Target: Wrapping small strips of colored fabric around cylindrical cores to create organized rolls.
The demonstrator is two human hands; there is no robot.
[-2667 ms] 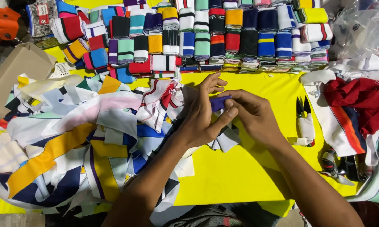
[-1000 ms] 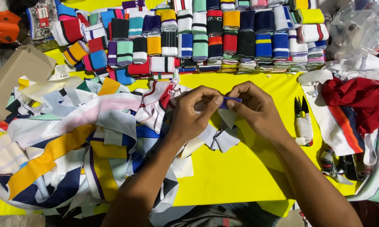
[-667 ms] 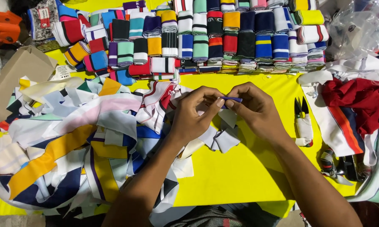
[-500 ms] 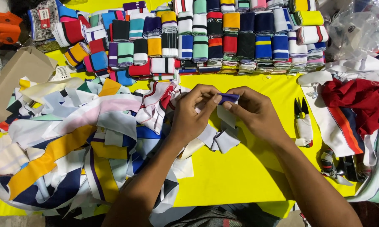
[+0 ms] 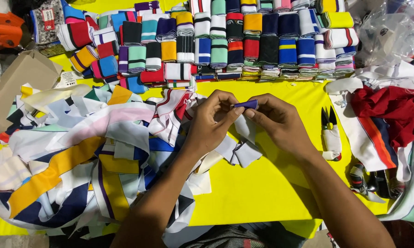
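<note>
Fingertips of left hand (image 5: 211, 120) and right hand (image 5: 280, 120) pinch purple strip (image 5: 246, 104), grip tight at each end.

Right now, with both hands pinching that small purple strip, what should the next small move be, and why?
Probably keep rolling or folding the purple strip tighter between the left hand and right hand. It is pinched at both ends above the yellow tabletop, while the folded bands behind lie finished in neat rows.

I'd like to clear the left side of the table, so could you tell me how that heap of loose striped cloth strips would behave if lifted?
The cloth strips look thin and limp, so they would probably droop. They overlap, so several may drag along together.
</note>
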